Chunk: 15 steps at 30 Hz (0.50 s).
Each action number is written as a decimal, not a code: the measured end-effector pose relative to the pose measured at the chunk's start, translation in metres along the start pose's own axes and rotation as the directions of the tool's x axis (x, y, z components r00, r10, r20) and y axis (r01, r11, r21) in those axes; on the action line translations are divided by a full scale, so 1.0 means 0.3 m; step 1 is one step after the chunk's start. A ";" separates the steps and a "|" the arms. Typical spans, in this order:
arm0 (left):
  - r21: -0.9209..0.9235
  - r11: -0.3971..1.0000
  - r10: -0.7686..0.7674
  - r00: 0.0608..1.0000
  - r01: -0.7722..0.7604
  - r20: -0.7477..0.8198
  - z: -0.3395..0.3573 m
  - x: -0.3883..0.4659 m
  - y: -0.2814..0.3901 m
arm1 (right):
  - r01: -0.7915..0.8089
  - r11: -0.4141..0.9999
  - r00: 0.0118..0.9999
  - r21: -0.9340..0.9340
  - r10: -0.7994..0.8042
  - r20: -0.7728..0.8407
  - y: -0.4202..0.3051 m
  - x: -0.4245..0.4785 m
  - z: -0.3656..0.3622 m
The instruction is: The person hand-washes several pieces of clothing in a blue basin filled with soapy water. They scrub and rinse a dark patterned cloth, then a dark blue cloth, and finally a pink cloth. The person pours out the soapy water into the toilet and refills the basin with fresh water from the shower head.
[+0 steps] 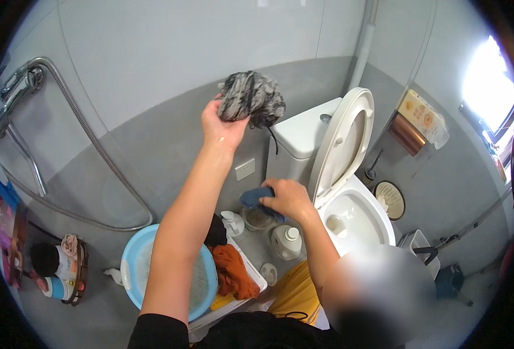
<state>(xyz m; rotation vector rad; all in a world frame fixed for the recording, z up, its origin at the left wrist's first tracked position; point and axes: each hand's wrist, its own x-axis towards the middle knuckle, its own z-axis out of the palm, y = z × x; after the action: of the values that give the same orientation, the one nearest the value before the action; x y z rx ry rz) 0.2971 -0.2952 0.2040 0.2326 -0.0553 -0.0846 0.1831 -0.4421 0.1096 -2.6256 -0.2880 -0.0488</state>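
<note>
My left hand is raised in front of the grey wall, gripping a bunched black-and-grey patterned fabric garment. A thin dark cord hangs from the garment's right side. Lower down, my right hand holds a dark blue item, apparently a piece of cloth, beside the toilet tank. Under that item stands a round clear container, partly hidden. Below my left forearm, a light blue basin holds cloudy, sudsy water. Orange-red fabric lies on a white surface at the basin's right.
A white toilet with its seat raised stands to the right. A white pump bottle and a white capped jug stand on the floor. A metal shower hose loops down the left wall. A waste bin is beyond the toilet.
</note>
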 end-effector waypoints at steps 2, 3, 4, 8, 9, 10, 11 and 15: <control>-0.039 0.998 -0.054 0.999 0.054 0.000 0.042 0.030 -0.058 | 0.032 0.997 0.998 0.071 -0.036 0.044 0.008 -0.033 0.007; -0.043 0.995 -0.089 0.996 0.090 0.017 0.050 0.049 -0.094 | 0.024 0.995 0.998 0.096 -0.030 0.056 0.021 -0.042 0.015; -0.080 0.991 -0.102 0.993 0.107 0.060 0.058 0.069 -0.128 | 0.023 0.992 0.997 0.124 -0.031 0.068 0.029 -0.044 0.023; -0.145 0.980 -0.110 0.979 0.136 0.171 0.072 0.116 -0.288 | -0.020 0.974 0.993 0.225 -0.006 0.115 0.057 -0.055 0.038; -0.122 0.986 -0.092 0.980 0.115 0.176 0.042 0.139 -0.318 | -0.014 0.977 0.993 0.214 -0.011 0.114 0.059 -0.055 0.046; -0.088 0.990 -0.103 0.991 0.111 0.083 -0.005 0.154 -0.352 | -0.010 0.979 0.993 0.201 -0.013 0.114 0.066 -0.059 0.058; 0.001 0.995 -0.100 0.995 0.100 0.019 -0.096 0.209 -0.381 | 0.001 0.982 0.993 0.188 -0.023 0.117 0.064 -0.062 0.069; 0.507 0.799 -0.259 0.946 0.324 -0.196 -0.248 0.144 -0.397 | -0.038 0.986 0.994 0.164 0.021 0.108 0.103 -0.084 0.077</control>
<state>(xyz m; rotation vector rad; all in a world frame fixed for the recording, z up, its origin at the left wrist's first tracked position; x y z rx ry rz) 0.3358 -0.3977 0.1059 0.8101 0.0786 -0.3689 0.1645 -0.4624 0.0725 -2.4703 -0.2771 0.1197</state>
